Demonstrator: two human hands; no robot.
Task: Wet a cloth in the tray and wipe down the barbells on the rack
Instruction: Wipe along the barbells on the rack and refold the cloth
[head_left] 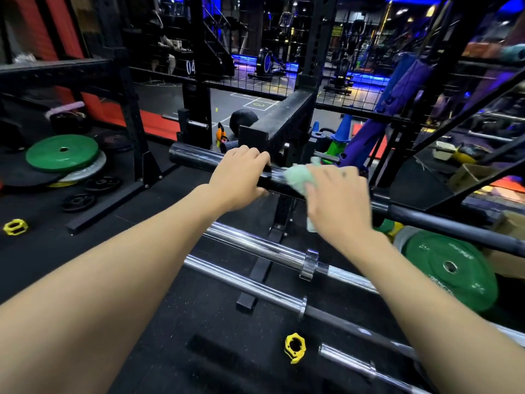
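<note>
The top bar (199, 159) is gripped by the left hand (238, 177), fingers curled over its sleeve. The cloth (297, 177) is held by the right hand (338, 200) and pressed against the same bar just beside the left hand (the hand is blurred, so the exact finger positions cannot be told). A tail of cloth hangs below the bar.

Progress is judged as mid-task: the cloth is taken as already wetted, and wiping of the top bar is under way. Three lower bars (255, 245) on the rack (287, 129) appear untouched. The tray is not in view.

Room along the bar is open to the left as far as its free end. To the right, travel is bounded by the rack's upright and a green plate (451, 268).
</note>
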